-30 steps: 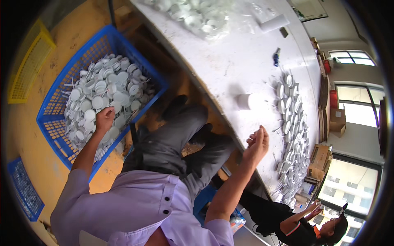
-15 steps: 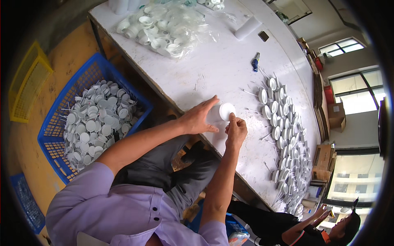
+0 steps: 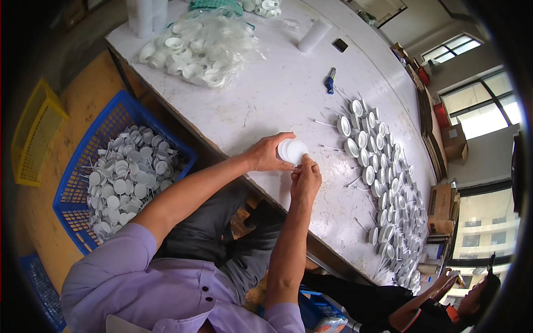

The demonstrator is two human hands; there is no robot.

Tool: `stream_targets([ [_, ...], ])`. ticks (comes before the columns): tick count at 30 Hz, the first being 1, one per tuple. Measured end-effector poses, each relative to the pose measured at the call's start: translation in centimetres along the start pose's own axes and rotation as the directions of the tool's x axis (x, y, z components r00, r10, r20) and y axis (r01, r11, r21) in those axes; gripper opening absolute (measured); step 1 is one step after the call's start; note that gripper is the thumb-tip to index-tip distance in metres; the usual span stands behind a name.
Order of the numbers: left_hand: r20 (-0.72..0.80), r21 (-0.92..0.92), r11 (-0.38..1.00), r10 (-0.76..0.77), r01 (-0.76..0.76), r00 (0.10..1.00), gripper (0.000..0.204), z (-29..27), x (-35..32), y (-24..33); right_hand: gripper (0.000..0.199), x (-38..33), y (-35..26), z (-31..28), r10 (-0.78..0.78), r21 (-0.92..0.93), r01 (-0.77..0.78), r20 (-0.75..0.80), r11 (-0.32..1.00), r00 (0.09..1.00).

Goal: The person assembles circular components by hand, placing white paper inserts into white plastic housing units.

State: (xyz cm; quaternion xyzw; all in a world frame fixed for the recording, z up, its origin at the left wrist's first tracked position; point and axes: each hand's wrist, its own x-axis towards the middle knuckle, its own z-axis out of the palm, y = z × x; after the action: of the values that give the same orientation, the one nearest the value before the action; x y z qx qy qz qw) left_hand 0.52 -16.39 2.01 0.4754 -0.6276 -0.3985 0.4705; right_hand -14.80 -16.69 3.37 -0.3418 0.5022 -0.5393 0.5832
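My left hand (image 3: 270, 154) grips a small stack of white round discs (image 3: 292, 150) just above the near edge of the grey worktable (image 3: 277, 83). My right hand (image 3: 306, 176) meets it from below, fingertips pinching at the lower rim of the stack. Whether the right fingers hold a separate piece is hidden. To the right, several white round caps with thin pins (image 3: 383, 172) lie in rows on the table.
A blue crate (image 3: 75, 183) full of white discs stands on the floor at my left, a yellow crate (image 3: 33, 139) beyond it. A clear bag of white rings (image 3: 200, 47), a white roll (image 3: 313, 36) and a blue tool (image 3: 330, 81) lie farther back. Another person (image 3: 433, 311) sits at lower right.
A second ago my left hand was down in the blue crate and my right hand hung free. Both have since come together over the table edge on the disc stack.
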Motion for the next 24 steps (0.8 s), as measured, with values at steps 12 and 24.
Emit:
stream_targets([
  [12,-0.043,0.370,0.922,0.142,-0.117,0.989,0.100,0.0,-1.4,-0.4,0.018,-3.5,-0.4,-3.6,-0.006,0.168,0.035,-0.167,0.985,0.986],
  [24,0.060,0.312,0.933,0.172,-0.182,0.983,0.093,3.6,1.0,-0.9,0.011,-8.9,-1.8,-7.3,-0.058,0.254,0.125,-0.254,0.959,0.965],
])
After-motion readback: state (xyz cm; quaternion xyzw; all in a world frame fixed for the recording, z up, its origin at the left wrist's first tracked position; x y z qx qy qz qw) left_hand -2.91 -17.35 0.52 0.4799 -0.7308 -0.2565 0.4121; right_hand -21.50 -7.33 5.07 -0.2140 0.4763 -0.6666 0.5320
